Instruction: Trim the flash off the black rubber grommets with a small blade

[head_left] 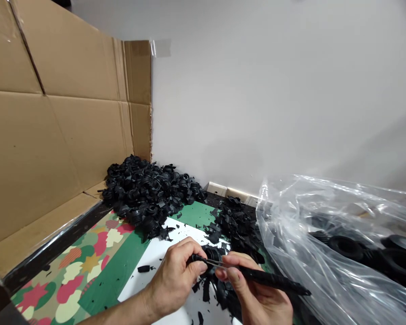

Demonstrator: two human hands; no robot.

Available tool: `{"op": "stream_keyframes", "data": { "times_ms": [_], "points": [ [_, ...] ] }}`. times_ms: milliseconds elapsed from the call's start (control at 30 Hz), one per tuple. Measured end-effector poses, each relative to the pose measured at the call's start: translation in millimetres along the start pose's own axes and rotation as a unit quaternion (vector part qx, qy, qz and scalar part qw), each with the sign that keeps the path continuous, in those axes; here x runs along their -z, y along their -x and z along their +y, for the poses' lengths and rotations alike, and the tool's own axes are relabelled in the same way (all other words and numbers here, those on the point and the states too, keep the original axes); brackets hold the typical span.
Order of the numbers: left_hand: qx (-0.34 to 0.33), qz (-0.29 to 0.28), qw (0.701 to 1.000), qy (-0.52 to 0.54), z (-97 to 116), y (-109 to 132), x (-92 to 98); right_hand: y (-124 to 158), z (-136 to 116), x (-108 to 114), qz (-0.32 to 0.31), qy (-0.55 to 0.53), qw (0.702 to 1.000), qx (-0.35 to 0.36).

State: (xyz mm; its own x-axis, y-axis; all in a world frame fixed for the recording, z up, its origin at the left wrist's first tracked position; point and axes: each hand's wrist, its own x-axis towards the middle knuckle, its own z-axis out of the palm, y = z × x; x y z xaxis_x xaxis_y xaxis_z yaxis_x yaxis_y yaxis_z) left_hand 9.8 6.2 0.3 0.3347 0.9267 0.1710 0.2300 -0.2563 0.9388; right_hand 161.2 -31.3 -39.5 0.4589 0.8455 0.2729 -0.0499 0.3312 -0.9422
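Note:
My left hand [177,275] is closed, pinching a small black rubber part [196,258] between thumb and fingers. In my right hand [257,289] is a black-handled knife [274,280] with a thin metal blade, whose tip meets the rubber part at my left fingertips. Just behind the fingers a ribbed black rubber piece [212,253] shows in part. Black scraps [206,291] lie below the hands on a white sheet [140,283].
A large heap of ribbed black rubber parts [149,189] stands at the back, by a cardboard wall [61,126]. Black scraps [238,223] are piled behind my right hand. To the right, a clear plastic bag [291,225] holds black ring-shaped parts. Patterned paper [76,259] lies left.

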Motion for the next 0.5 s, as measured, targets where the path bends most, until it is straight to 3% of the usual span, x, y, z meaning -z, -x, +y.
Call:
{"op": "stream_keyframes", "data": {
  "times_ms": [167, 233, 333, 433, 500],
  "points": [
    [-0.001, -0.002, 1.0, 0.0, 1.1, 0.7, 0.6, 4.0, -10.2, -8.2, 0.033, -0.025, 0.997, -0.061],
    [0.002, -0.004, 1.0, -0.003, 2.0, 1.5, 0.1, 6.3, -11.1, -11.3, 0.031, -0.016, 0.998, -0.055],
    [0.005, -0.017, 1.0, -0.008, 3.4, 3.3, -1.9, 5.3, -12.7, -10.0, 0.003, 0.041, 0.997, 0.069],
    [0.012, -0.04, 0.999, 0.006, 3.1, 4.5, -4.1, -5.4, -16.2, 2.8, 0.018, 0.14, 0.959, 0.244],
    [0.039, -0.045, 0.997, 0.043, 1.4, 4.1, -4.7, -15.0, -18.0, 14.3, 0.067, 0.204, 0.947, 0.241]
  ]
}}
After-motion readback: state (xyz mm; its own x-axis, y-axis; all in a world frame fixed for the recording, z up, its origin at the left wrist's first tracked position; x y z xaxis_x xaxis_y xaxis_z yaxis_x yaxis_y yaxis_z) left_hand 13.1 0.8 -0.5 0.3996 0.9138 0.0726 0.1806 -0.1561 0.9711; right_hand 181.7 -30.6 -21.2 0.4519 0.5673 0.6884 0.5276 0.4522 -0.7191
